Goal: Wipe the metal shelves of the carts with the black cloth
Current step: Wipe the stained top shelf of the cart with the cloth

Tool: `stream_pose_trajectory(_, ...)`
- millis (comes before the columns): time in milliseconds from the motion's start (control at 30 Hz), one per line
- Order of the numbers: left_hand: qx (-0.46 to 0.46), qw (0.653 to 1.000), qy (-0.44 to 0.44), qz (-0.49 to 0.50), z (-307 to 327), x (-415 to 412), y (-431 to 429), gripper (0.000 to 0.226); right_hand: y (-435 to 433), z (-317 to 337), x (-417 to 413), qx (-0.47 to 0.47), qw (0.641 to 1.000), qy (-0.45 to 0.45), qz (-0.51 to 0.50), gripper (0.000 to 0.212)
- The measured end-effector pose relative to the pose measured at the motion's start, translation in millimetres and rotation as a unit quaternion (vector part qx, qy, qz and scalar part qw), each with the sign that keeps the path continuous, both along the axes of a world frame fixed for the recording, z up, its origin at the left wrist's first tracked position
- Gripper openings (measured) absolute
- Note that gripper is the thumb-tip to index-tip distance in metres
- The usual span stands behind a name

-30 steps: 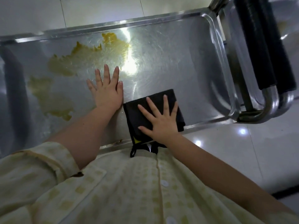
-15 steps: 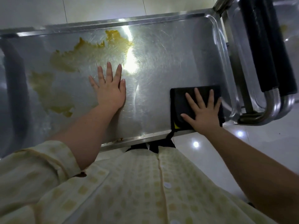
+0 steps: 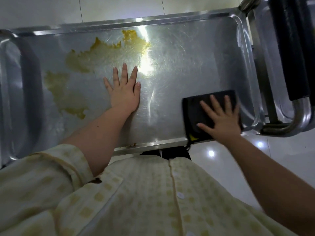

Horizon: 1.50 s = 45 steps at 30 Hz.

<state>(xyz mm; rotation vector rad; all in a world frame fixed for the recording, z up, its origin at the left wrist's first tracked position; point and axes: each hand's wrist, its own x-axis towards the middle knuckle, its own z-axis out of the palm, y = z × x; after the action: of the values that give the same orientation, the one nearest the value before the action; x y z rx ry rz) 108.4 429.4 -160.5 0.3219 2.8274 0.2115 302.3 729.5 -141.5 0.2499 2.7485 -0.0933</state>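
A steel cart shelf (image 3: 196, 65) lies below me, with a raised rim all round. A yellow, greasy smear (image 3: 95, 57) spreads over its left and back part. My left hand (image 3: 123, 92) lies flat on the bare metal near the middle, fingers apart, holding nothing. My right hand (image 3: 221, 120) presses flat on the folded black cloth (image 3: 192, 109) at the shelf's near right corner, fingers spread over it. A yellow tag shows at the cloth's near edge, where it overhangs the rim.
A second cart (image 3: 289, 48) with black-padded handles stands right against the shelf's right end, its steel tube frame (image 3: 300, 120) curving round. Pale glossy floor tiles (image 3: 255, 167) lie below and behind. My pale checked shirt (image 3: 136, 201) fills the bottom of the view.
My right hand has slid the black cloth from the shelf's near middle to its near right corner. The left hand has stayed flat in place.
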Motion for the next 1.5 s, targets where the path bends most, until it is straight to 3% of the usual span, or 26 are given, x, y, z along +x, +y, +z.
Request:
stream_pose_trajectory(100,-0.003,1.0,-0.002,0.002,-0.6,-0.5,-2.2,0.055,41.6,6.5,10.2,0.015,0.998,-0.039,-0.051,0.083)
stream_pose_trajectory(200,-0.01,1.0,-0.007,0.002,-2.1,-1.3,-3.5,0.055,13.1,3.7,2.3,0.032,0.996,-0.039,-0.071,0.083)
stream_pose_trajectory(433,-0.011,1.0,-0.016,0.006,0.8,-2.1,-8.0,0.055,-140.7,-2.4,-45.2,-0.007,0.997,-0.02,0.075,0.079)
stream_pose_trajectory(767,0.001,1.0,0.011,-0.025,-4.1,-25.4,-52.4,0.063,-145.4,-0.7,-63.5,-0.032,0.996,-0.035,0.075,0.074)
stream_pose_trajectory(867,0.002,1.0,0.015,-0.023,-3.6,-28.1,-52.0,0.059,-134.7,1.8,-121.5,-0.026,0.997,-0.027,0.067,0.074)
stream_pose_trajectory(1033,-0.001,0.999,0.027,-0.02,-6.3,-30.8,-53.0,0.06,-119.5,-6.0,-284.7,-0.023,0.999,0.024,0.04,0.074)
stream_pose_trajectory(1133,0.003,0.999,0.033,-0.022,-7.6,-31.9,-53.7,0.061,-119.9,-8.9,-328.3,-0.016,0.999,0.022,0.047,0.075)
stream_pose_trajectory(1300,-0.011,0.999,0.027,-0.018,-7.6,-33.0,-52.4,0.06,-122.5,-10.8,-270.3,-0.02,0.997,0.026,0.071,0.075)
stream_pose_trajectory(1500,-0.031,0.999,0.017,-0.015,-5.7,-34.0,-51.6,0.06,-134.9,-5.6,-79.9,-0.064,0.99,0.002,0.122,0.072)
